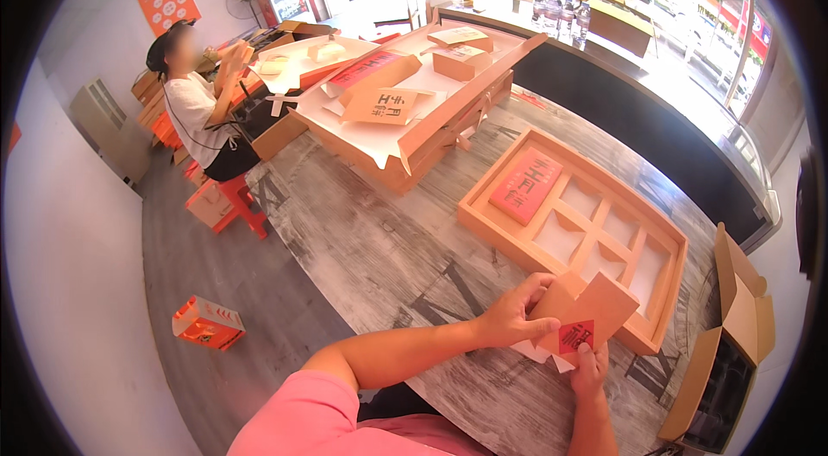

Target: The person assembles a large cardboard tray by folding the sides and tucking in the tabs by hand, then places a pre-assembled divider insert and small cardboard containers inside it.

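Over the near side of the table, my left hand (516, 316) grips the left edge of a small brown cardboard box (609, 305). A red diamond label with black print marks its face. From below, my right hand (589, 367) holds the same box, thumb against it near the label. White paper shows under the box, partly hidden by my fingers. Just beyond my hands lies a shallow brown cardboard tray (492, 237) with several square compartments lined in white. At its far left end rests a flat red packet (526, 185) with dark lettering.
A large open carton (405, 164) on the grey wood-grain table (379, 236) holds several small boxes. An open brown box (743, 309) with a black insert stands at right. At far left a co-worker (191, 102) handles a box. An orange bag (208, 323) sits on the floor.
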The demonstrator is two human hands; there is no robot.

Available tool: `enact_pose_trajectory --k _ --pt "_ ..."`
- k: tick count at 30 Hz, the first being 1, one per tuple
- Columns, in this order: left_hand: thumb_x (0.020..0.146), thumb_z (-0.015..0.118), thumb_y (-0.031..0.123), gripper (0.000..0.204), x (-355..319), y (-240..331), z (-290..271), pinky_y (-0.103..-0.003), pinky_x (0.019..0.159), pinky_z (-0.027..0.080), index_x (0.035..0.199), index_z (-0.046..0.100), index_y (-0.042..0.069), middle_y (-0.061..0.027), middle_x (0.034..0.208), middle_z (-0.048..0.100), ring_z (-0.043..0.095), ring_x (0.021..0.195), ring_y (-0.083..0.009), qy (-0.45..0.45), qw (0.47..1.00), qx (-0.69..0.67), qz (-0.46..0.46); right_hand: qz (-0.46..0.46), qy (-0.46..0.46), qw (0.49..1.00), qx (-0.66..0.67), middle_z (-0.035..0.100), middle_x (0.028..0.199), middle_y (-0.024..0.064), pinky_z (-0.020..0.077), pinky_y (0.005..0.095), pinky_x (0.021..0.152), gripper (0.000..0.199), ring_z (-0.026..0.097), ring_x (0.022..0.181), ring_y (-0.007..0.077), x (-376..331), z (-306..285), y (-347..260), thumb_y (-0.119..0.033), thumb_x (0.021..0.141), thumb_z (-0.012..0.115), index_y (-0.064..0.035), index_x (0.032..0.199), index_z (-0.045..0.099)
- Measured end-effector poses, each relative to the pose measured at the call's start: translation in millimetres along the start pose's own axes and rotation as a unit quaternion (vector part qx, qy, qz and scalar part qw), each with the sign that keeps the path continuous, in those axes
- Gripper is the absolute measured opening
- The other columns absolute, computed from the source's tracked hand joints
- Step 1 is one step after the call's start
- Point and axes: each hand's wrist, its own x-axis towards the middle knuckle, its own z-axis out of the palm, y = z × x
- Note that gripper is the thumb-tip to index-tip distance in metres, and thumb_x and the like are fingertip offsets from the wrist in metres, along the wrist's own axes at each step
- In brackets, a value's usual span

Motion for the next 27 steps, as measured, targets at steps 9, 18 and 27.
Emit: enact_pose_trajectory --k 9,18,27 --pt "0.104 0.072 0.013 0.040 1.3 -12.0 -3.7 -0.029 0.099 0.053 0.139 0.056 0.001 -0.0049 0.131 0.065 0.060 0.117 -0.0078 0.028 0.999 0.031 0.019 -0.020 0.024 0.998 -0.050 0.070 0.126 0.0089 0.0522 0.0324 0.099 0.031 0.067 0.112 0.0154 5.7 -2.5 8.0 -0.008 0.107 0.057 0.0017 0.137 0.056" --pt "0.101 0.072 0.051 0.091 0.9 -4.6 2.6 -0.038 0.114 0.046 0.165 0.030 0.002 -0.0115 0.150 0.054 0.056 0.136 -0.0198 -0.092 0.980 -0.173 0.035 -0.007 0.073 0.993 0.094 0.069 0.120 0.0089 0.0533 0.0288 0.097 0.055 0.066 0.110 0.0142 14.8 26.2 -11.7 -0.017 0.108 0.064 0.0019 0.153 0.038" --pt "0.090 0.086 0.047 0.113 0.2 -9.8 9.9 -0.043 0.120 0.040 0.170 0.016 0.007 -0.0147 0.160 0.044 0.047 0.146 -0.0236 -0.098 0.982 -0.157 -0.029 0.038 -0.036 0.998 0.036 0.067 0.134 0.0098 0.0565 0.0291 0.094 0.045 0.067 0.116 0.0156 3.6 21.1 0.1 -0.017 0.110 0.060 0.0034 0.148 0.050"
